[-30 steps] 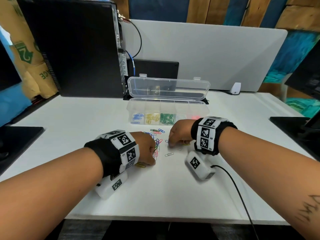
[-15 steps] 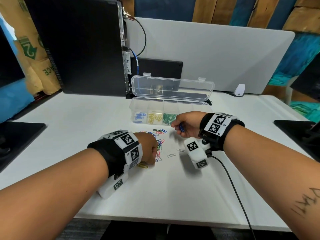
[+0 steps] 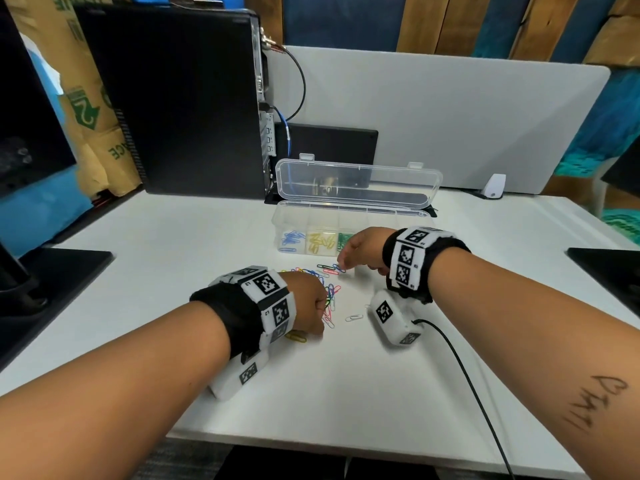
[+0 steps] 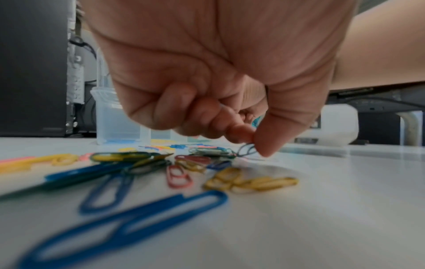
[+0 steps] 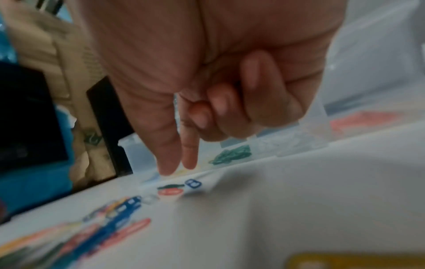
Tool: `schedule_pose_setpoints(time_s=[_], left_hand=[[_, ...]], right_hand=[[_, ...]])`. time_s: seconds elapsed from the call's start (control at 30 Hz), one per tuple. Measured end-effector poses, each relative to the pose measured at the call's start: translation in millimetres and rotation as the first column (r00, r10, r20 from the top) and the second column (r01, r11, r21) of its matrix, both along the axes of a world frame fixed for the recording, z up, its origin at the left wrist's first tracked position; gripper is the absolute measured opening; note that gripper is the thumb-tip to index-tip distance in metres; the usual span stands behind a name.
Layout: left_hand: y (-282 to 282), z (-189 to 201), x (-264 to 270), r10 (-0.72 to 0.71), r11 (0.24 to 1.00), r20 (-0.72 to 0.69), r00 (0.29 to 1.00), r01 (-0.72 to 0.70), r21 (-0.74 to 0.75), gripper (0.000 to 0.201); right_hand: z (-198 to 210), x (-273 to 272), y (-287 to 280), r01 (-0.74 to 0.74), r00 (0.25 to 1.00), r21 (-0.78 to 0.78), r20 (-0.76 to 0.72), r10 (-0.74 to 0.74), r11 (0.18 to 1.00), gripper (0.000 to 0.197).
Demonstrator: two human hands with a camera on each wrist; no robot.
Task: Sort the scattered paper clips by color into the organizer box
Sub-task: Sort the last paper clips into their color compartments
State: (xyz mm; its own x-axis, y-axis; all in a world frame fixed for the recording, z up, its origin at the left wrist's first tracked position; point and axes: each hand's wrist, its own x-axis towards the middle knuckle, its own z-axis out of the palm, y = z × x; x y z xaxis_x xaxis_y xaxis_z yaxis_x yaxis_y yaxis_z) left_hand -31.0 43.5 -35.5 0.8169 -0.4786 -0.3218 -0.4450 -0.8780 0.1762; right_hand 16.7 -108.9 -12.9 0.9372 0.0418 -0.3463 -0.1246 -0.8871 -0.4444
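Several coloured paper clips (image 3: 329, 296) lie scattered on the white table in front of the clear organizer box (image 3: 346, 205), whose lid stands open. Blue (image 3: 292, 239), yellow (image 3: 320, 242) and green (image 3: 343, 242) clips fill its left compartments. My left hand (image 4: 253, 143) sits curled on the pile (image 4: 161, 163) and pinches a dark green clip (image 4: 246, 150) between thumb and forefinger. My right hand (image 3: 341, 263) hovers by the box front, thumb and forefinger (image 5: 189, 160) pointing down over a blue clip (image 5: 193, 183). Its other fingers are curled, and what they enclose is hidden.
A black computer tower (image 3: 180, 105) and a grey divider panel (image 3: 450, 116) stand behind the box. Black monitor bases sit at the left (image 3: 52, 282) and right (image 3: 609, 265) edges. A black cable (image 3: 460, 368) trails from my right wrist. A white clip (image 3: 354, 317) lies apart.
My right hand lifted a blue clip from the pile toward the box, then dipped its thumb and forefinger to the clips by the box front. The left hand stayed on the pile.
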Motion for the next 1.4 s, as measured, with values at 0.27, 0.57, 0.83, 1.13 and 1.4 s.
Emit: schedule_pose_setpoints(time_s=[0.27,0.57,0.83,1.13,1.4], left_hand=[[23,19,16,0.070,0.991,-0.010,0.998,-0.070,-0.115,0.022],[49,34,28,0.170,0.607,-0.613,0.772,-0.572,-0.552,0.037],[58,24,25,0.143,0.491,-0.764,0.629,-0.716,-0.497,0.034],[45,23,9,0.114,0.993,-0.126,0.985,-0.115,0.004,0.019],[44,15,6,-0.018,0.971,-0.120,0.993,0.046,0.236,0.015]], right_hand=[[-2,4,10,-0.186,0.979,-0.333,0.017,0.204,0.924,0.033],[-12,5,3,-0.192,0.981,-0.426,-0.076,0.177,0.884,0.032],[-13,-1,-6,-0.018,0.982,-0.084,-0.191,0.002,0.996,0.027],[-8,-17,11,0.052,0.931,0.395,-0.352,0.099,0.917,0.017],[-10,-36,57,-0.451,0.892,-0.162,-0.081,0.444,0.878,0.012]])
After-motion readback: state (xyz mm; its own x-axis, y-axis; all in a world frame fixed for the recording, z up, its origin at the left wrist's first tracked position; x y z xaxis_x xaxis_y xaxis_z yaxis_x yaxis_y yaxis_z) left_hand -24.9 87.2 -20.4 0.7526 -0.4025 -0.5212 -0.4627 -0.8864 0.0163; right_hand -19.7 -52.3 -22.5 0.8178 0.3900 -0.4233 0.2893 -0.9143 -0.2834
